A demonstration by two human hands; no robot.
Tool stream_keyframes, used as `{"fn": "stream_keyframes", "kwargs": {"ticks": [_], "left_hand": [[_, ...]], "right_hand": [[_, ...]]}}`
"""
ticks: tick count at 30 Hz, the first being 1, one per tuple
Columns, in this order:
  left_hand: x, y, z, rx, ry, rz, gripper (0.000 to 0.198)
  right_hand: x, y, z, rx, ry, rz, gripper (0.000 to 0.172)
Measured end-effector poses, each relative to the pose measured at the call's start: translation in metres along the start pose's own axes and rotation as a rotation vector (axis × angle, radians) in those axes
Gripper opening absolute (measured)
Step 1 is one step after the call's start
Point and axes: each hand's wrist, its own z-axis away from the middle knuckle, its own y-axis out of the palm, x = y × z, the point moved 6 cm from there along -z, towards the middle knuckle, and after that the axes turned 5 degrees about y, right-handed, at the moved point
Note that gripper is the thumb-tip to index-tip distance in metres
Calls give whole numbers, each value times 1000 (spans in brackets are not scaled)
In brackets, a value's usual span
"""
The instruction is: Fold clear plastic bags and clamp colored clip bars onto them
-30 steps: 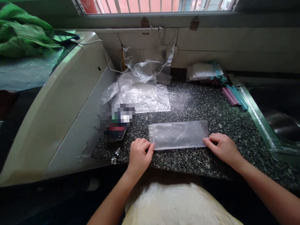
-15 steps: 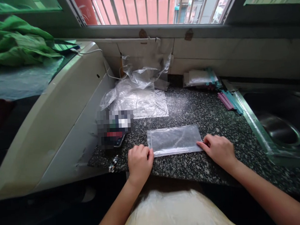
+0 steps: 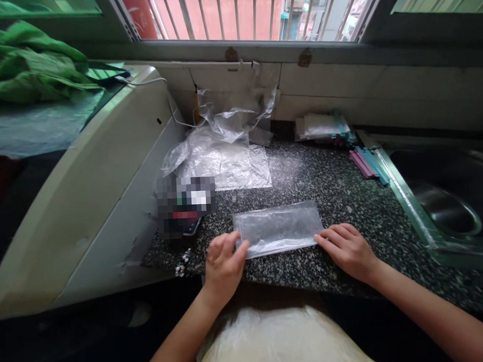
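A flat, folded clear plastic bag (image 3: 279,227) lies on the speckled dark counter in front of me, its long near edge slightly tilted. My left hand (image 3: 225,264) is at its left end, with the thumb on the near corner and the index finger apart from it by the short edge; the other fingers are bent. At the opposite end, my right hand (image 3: 348,251) has its thumb and fingertip closed on the near right corner. Its remaining fingers curve over the counter.
Crumpled clear plastic sheeting (image 3: 224,155) lies behind the bag. A partly blurred-out phone-like object (image 3: 192,227) and a shiny beaded item (image 3: 183,263) are at left. Pink and teal strips (image 3: 366,164) and stacked packets (image 3: 323,125) sit beside the metal sink (image 3: 446,209).
The bag has shifted slightly left, and its left end has come a little nearer me. My left thumb and index finger have parted; my right hand has moved slightly left with the bag.
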Motion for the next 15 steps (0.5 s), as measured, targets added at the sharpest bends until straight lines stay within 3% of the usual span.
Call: {"fn": "stream_keyframes", "kwargs": {"ticks": [3, 7, 9, 15], "left_hand": [[-3, 4, 3, 64, 140, 150, 22], [1, 4, 11, 132, 146, 227, 24], [1, 2, 16, 128, 159, 236, 33], [-1, -3, 14, 45, 211, 231, 19]], "right_hand": [[-3, -1, -2, -7, 7, -15, 25], [-8, -2, -7, -2, 66, -67, 23], [-11, -4, -9, 1, 94, -104, 22], [-21, -11, -15, -14, 148, -296, 12]]}}
